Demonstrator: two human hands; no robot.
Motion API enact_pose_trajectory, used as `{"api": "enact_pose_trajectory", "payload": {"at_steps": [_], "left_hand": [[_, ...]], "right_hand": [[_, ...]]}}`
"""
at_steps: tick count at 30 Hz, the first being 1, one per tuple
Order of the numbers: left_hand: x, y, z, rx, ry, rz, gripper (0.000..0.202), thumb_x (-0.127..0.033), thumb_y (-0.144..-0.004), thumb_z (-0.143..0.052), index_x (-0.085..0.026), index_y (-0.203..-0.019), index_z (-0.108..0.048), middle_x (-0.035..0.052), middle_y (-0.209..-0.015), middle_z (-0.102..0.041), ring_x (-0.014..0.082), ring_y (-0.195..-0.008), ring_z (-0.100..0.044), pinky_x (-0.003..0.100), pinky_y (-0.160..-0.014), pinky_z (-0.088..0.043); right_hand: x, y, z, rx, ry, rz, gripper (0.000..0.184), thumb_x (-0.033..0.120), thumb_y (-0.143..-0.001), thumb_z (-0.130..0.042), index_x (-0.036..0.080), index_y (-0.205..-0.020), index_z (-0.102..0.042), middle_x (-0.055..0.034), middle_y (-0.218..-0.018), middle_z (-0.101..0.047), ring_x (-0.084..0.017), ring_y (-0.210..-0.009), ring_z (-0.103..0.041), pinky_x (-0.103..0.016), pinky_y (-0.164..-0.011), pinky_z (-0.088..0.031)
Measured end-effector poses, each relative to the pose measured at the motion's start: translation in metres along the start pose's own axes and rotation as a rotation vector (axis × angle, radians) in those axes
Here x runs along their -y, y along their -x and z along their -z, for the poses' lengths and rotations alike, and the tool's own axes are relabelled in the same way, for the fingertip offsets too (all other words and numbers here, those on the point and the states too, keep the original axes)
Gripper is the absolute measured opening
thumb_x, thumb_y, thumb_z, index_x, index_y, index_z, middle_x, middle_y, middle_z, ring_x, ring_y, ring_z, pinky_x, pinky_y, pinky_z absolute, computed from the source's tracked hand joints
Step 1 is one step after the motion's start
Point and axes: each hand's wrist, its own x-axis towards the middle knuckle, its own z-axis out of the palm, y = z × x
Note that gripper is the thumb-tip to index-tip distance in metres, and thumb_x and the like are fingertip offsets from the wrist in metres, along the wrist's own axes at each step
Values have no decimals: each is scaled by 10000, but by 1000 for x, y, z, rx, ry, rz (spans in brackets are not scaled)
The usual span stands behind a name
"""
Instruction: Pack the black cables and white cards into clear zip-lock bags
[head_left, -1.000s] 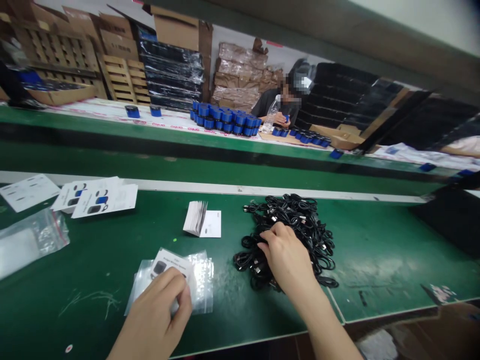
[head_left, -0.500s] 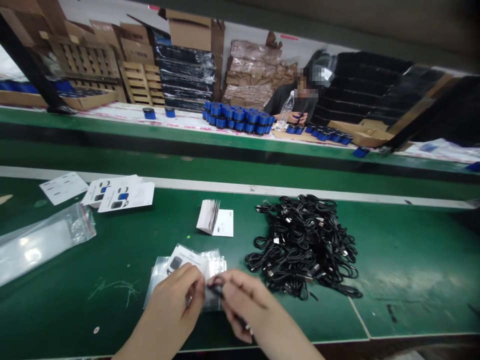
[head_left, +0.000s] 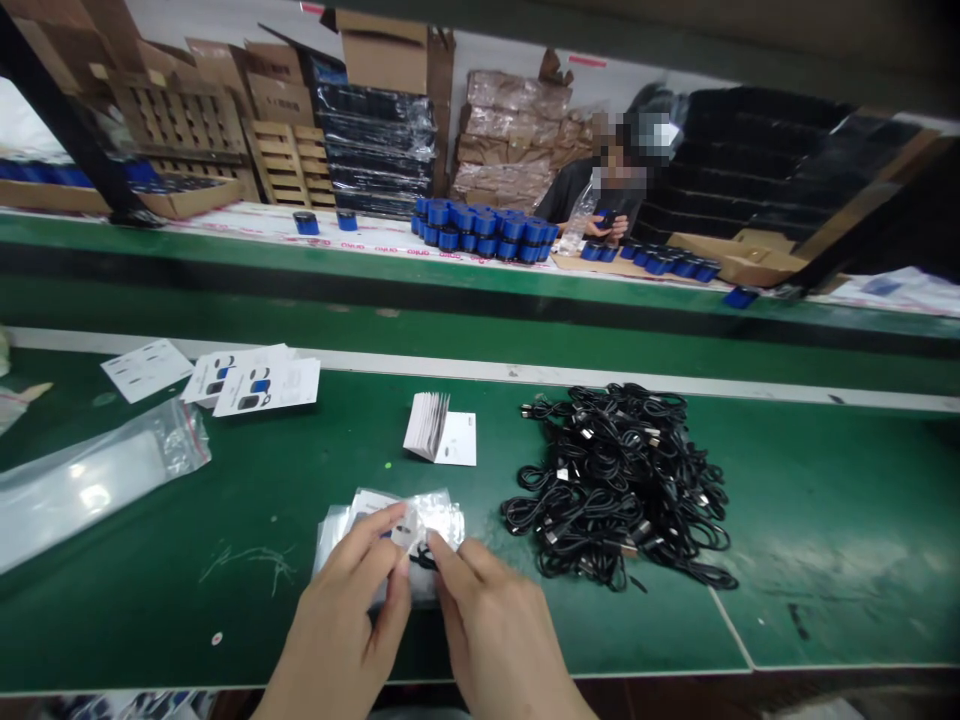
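Note:
Both my hands work over a clear zip bag (head_left: 390,535) lying on the green bench. My left hand (head_left: 352,590) pinches the bag's edge, with a printed card inside it. My right hand (head_left: 487,620) holds a small black cable (head_left: 424,556) at the bag's mouth, and my fingers hide most of the cable. To the right, a loose heap of black USB cables (head_left: 619,490) lies untouched. Behind the bag stands a small fanned stack of white leaflets (head_left: 429,428).
Printed cards (head_left: 266,385) and a long clear bag (head_left: 97,485) lie at the left of the green bench (head_left: 810,560). Across an aisle, a co-worker (head_left: 592,205) sits at another bench behind rows of blue-and-black cylinders (head_left: 480,230), among stacked cartons and pallets.
My right hand has left the cable heap and come to the bag with a black cable. Both hands have closed in on the bag's mouth, and the view has levelled.

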Motion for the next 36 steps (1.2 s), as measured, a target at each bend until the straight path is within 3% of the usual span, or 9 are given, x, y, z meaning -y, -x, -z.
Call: {"api": "enact_pose_trajectory", "payload": {"at_steps": [2, 8, 11, 16, 19, 23, 30, 33, 36], "left_hand": [[0, 3, -1, -15, -20, -24, 262, -269, -913, -378, -223, -705, -531, 101, -1252, -598, 217, -1001, -652, 302, -762, -553], [-3, 5, -1, -51, -4, -98, 198, -227, -912, -401, -222, -761, -530, 128, -1308, -572, 214, -1048, -645, 288, -740, -563], [-7, 5, -2, -78, 3, -137, 202, -202, -908, -392, -207, -755, -524, 179, -1276, -588, 244, -1091, -624, 313, -768, -563], [-10, 8, -5, -74, -16, -140, 186, -174, -907, -389, -202, -765, -506, 202, -1264, -587, 265, -1103, -613, 372, -808, -556], [-7, 10, -5, -73, -15, -158, 148, -136, -894, -400, -207, -803, -492, 172, -1304, -549, 265, -1217, -513, 408, -884, -521], [-6, 12, -5, -79, -35, -168, 145, -87, -878, -408, -210, -833, -470, 142, -1362, -456, 269, -1328, -339, 456, -970, -444], [-24, 19, -8, -126, 61, -160, 183, -32, -849, -399, -207, -825, -447, 99, -1362, -350, 278, -1343, -276, 471, -1053, -307], [-30, 23, -11, -155, 103, -167, 198, -25, -837, -388, -212, -847, -455, 96, -1358, -351, 261, -1337, -292, 479, -1075, -275], [-27, 21, -6, -152, 141, -183, 211, -43, -838, -372, -232, -857, -464, 80, -1322, -406, 241, -1329, -316, 510, -1089, -235]], "right_hand": [[2, 1, 1, 37, 24, -5, 437, 101, -866, -355, 123, -1250, -562, -148, -855, -631, -285, -707, -653, -390, -566, -543], [-4, 9, 31, 318, -426, 50, 702, 22, -772, -444, 117, -1445, -268, -154, -1205, -543, -228, -1091, -550, -338, -944, -457], [-7, 9, 34, 343, -567, -66, 646, 51, -772, -504, 225, -1385, -394, -55, -970, -654, -194, -827, -639, -306, -775, -535], [-5, 3, 20, 221, -701, -324, 235, 97, -746, -588, 222, -915, -693, 53, -558, -531, -96, -416, -468, -184, -383, -418], [-5, 3, 19, 107, -648, -208, 230, 124, -795, -569, 218, -972, -681, 5, -708, -591, -140, -600, -548, -225, -538, -487], [-6, 6, 25, 152, -578, 9, 371, 98, -872, -397, 201, -1187, -565, -62, -909, -588, -179, -784, -587, -298, -727, -502], [-2, 8, 5, -49, -484, -151, 157, 182, -843, -449, 201, -736, -562, -20, -679, -583, -180, -604, -572, -283, -566, -441], [-1, 8, -4, -190, -582, -296, 126, 204, -761, -569, 212, -879, -526, -4, -745, -597, -173, -636, -575, -265, -582, -443], [-3, 5, 0, 2, -776, -217, 101, 200, -798, -537, 201, -897, -554, 2, -770, -594, -157, -672, -557, -243, -604, -437]]}}
